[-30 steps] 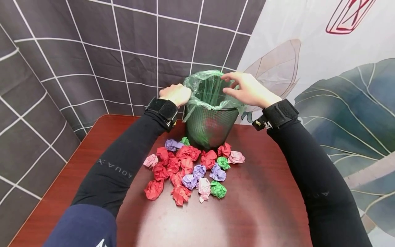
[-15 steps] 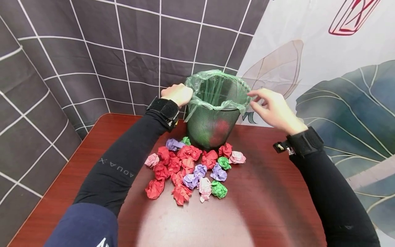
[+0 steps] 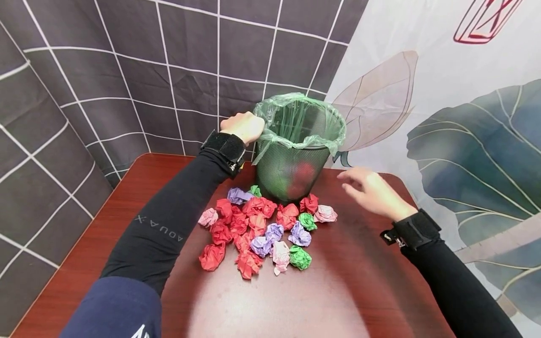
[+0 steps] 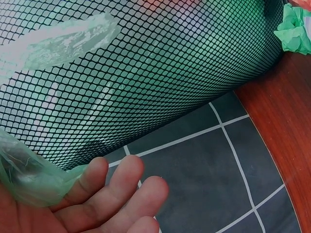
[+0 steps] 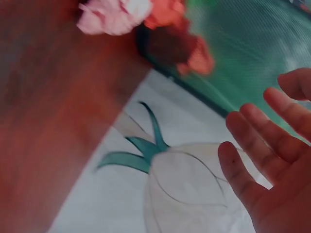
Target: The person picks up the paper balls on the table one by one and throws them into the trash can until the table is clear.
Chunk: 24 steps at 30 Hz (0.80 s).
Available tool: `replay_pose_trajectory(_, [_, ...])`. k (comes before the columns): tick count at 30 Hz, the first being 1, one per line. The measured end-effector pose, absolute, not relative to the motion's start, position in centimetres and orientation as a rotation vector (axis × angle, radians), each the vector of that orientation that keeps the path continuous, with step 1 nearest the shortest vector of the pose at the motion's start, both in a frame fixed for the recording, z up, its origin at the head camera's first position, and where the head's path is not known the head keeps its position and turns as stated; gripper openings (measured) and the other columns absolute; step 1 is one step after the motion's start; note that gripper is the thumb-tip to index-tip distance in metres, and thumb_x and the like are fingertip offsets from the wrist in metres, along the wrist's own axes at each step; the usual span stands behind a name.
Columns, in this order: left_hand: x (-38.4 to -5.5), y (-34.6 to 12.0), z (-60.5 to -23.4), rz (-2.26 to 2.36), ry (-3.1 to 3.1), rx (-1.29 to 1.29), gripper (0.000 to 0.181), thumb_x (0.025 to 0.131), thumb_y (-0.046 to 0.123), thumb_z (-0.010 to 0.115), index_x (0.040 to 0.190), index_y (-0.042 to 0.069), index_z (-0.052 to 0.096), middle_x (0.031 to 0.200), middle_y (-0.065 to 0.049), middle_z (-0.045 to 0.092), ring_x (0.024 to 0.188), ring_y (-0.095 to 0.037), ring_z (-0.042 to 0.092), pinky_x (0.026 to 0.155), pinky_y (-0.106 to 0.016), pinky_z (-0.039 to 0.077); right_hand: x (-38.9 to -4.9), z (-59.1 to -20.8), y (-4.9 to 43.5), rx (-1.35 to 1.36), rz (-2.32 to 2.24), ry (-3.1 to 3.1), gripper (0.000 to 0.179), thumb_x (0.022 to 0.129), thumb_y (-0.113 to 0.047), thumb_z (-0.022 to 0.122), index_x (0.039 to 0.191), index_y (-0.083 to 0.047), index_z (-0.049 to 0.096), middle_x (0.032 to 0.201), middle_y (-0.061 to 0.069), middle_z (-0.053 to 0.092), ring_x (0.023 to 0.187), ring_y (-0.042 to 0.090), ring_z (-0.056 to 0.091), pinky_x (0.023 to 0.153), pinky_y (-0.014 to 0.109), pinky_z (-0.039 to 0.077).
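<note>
A black mesh trash can (image 3: 291,171) stands at the back of the table, lined with a translucent green plastic bag (image 3: 338,126) folded over its rim. My left hand (image 3: 243,127) grips the can's left rim and the bag edge. In the left wrist view its fingers (image 4: 150,191) curl outside the mesh, with green film against the palm; the thumb is hidden. Right of the can, my right hand (image 3: 374,190) hangs above the table, fingers loosely bent and holding nothing. Crumpled paper balls (image 3: 287,216) in red, pink, purple and green lie before the can. Reddish and green shapes show through the mesh.
The reddish-brown table (image 3: 270,305) stretches toward me. A dark tiled-pattern cloth (image 3: 186,61) hangs behind and at the left. A white cloth with leaf drawings (image 3: 376,28) hangs at the right, close to the table's back edge.
My right hand has moved from over the bag opening to the can's right side, then down toward the table. My left hand stays on the rim. The paper balls have not moved.
</note>
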<state>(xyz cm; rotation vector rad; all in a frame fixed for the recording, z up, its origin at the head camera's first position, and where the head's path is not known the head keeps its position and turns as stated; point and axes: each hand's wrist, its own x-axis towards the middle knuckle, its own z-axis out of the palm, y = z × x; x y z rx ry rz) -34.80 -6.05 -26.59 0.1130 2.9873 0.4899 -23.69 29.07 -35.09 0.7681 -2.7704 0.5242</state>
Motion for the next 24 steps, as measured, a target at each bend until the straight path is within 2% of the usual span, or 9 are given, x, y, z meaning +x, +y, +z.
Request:
replay_pose_trajectory(9, [-34.7, -6.1, -26.4, 0.480, 2.963, 0.098, 0.033, 0.094, 0.031, 0.035, 0.100, 0.017, 0.064, 0.113, -0.009, 0.068, 0.097, -0.025, 0.065, 0.084, -0.051, 0.050, -23.1, -39.3, 28.2, 0.828, 0.493, -2.924, 0.029, 0.093, -0.018, 0.069, 0.121, -0.009, 0.067, 0.118, 0.010, 0.069, 0.103, 0.027, 0.067, 0.090, 0.047, 0.053])
replay_pose_trajectory(14, [-34.6, -6.0, -26.3, 0.503, 2.959, 0.083, 0.034, 0.093, 0.031, 0.035, 0.100, 0.017, 0.064, 0.106, -0.008, 0.068, 0.090, -0.024, 0.066, 0.084, -0.050, 0.050, -23.1, -40.7, 27.9, 0.802, 0.517, -2.995, 0.037, 0.093, -0.021, 0.071, 0.127, -0.009, 0.064, 0.123, 0.011, 0.067, 0.105, 0.030, 0.067, 0.089, 0.049, 0.053])
replay_pose_trajectory(18, [-34.6, -6.1, -26.2, 0.498, 2.951, 0.081, 0.034, 0.094, 0.032, 0.034, 0.100, 0.017, 0.064, 0.106, -0.008, 0.068, 0.090, -0.024, 0.066, 0.083, -0.050, 0.050, -23.1, -41.9, 27.7, 0.779, 0.519, -3.033, 0.040, 0.093, -0.022, 0.071, 0.129, -0.009, 0.063, 0.124, 0.010, 0.067, 0.104, 0.027, 0.066, 0.088, 0.048, 0.052])
replay_pose_trajectory(24, [-34.7, -5.9, -26.2, 0.493, 2.946, 0.092, 0.032, 0.093, 0.032, 0.035, 0.097, 0.018, 0.064, 0.102, -0.007, 0.068, 0.089, -0.024, 0.066, 0.083, -0.049, 0.050, -23.1, -43.3, 27.4, 0.753, 0.457, -3.054, 0.040, 0.090, -0.029, 0.074, 0.126, -0.013, 0.065, 0.112, 0.005, 0.067, 0.095, 0.021, 0.061, 0.080, 0.042, 0.051])
